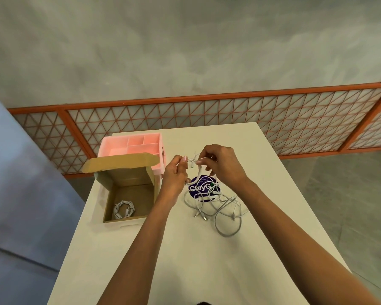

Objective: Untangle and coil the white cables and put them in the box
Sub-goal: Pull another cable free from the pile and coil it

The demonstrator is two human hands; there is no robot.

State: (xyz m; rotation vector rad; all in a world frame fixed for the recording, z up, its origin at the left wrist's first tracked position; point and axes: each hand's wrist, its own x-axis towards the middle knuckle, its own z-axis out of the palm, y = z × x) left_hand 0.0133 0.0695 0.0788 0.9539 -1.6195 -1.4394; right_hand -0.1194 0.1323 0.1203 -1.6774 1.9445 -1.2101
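Left hand (175, 172): pinches cable (200, 172) loop, right of box (110, 199)
Right hand (222, 166): pinches same cable
Tangle (211, 193): best drawn out gently, slack wound in even turns

Soft even light, wide-angle edge distortion

Tangled white cables (216, 205) lie loosely heaped; at their nine o'clock, an open cardboard box (128, 172) holds one coiled cable (123, 209).

bare forearms (279, 219), fingers (183, 160) with pale glossy nails.
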